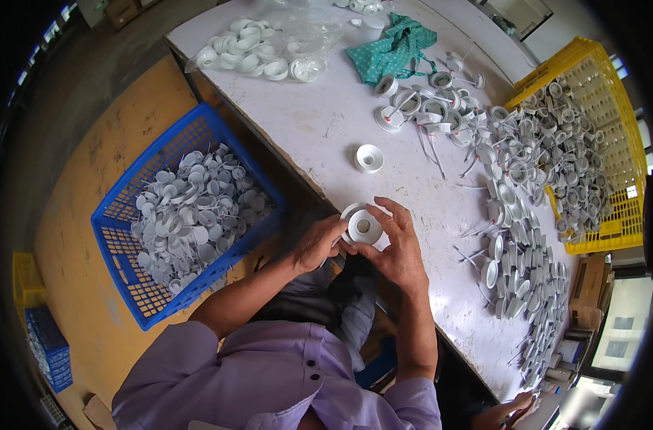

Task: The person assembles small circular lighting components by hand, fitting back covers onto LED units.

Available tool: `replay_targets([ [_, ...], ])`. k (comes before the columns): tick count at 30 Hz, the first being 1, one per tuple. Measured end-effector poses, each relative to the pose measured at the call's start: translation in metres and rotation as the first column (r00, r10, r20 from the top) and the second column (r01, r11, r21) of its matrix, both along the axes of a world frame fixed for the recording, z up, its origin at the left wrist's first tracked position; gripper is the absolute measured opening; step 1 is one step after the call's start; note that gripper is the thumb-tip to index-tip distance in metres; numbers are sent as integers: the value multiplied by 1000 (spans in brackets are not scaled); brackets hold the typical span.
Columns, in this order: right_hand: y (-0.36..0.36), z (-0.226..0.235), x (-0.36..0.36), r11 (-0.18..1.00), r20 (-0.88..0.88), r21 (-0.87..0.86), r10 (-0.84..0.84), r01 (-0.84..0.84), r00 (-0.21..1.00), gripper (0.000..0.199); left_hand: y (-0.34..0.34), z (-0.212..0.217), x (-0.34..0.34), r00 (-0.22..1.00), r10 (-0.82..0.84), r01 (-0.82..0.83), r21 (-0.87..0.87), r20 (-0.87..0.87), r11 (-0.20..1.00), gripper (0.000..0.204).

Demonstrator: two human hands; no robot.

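Note:
Both my hands meet at the table's edge around a white round plastic housing (pixel 365 226), a cup shape with a speckled grey centre. A second white rim (pixel 349 212) shows just behind it; whether the two are joined I cannot tell. My left hand (pixel 320 245) grips from the left side, fingers closed and partly hidden. From the right, my right hand (pixel 399 249) pinches the housing between thumb and fingers. Just beyond them on the white table (pixel 305 136) sits a lone white cup-shaped part (pixel 369 158) with a hole in its middle.
At left stands a blue basket (pixel 190 301) of white discs with stems. A yellow basket (pixel 613 86) of similar parts tilts at right, beside heaped wired housings (pixel 509 244). Farther back lie a clear bag of white rings (pixel 258 50) and green cloth (pixel 394 46). Another person's hand (pixel 516 407) shows lower right.

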State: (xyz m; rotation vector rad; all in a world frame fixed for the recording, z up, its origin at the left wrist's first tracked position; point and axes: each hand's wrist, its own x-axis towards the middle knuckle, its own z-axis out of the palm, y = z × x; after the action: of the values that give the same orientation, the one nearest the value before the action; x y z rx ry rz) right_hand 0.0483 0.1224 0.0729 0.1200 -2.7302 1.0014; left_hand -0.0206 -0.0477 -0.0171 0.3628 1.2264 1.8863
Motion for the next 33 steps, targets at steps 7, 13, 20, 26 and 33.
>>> replay_targets([
  [7, -1, -12, 11, 939, 6, -336, -77, 75, 997, 68, 3, 33, 9, 991, 66, -75, -72, -112, 995, 38],
  [13, 4, -52, 18, 729, 230, -606, -222, 318, 947, 32, 12, 15, 13, 961, 55, -112, -197, -271, 974, 34],
  [20, -4, -52, 24, 725, 203, -576, -320, 377, 925, 24, 21, 21, 15, 964, 72, -152, -311, -255, 938, 32],
  [26, 7, -58, 34, 753, 231, -493, -370, 436, 900, 35, 31, 24, 17, 970, 2, -89, -346, -245, 934, 33],
  [33, 27, -24, 48, 986, -36, -72, -156, 153, 987, 83, 57, 20, 15, 939, -110, 8, -298, -326, 955, 28],
])
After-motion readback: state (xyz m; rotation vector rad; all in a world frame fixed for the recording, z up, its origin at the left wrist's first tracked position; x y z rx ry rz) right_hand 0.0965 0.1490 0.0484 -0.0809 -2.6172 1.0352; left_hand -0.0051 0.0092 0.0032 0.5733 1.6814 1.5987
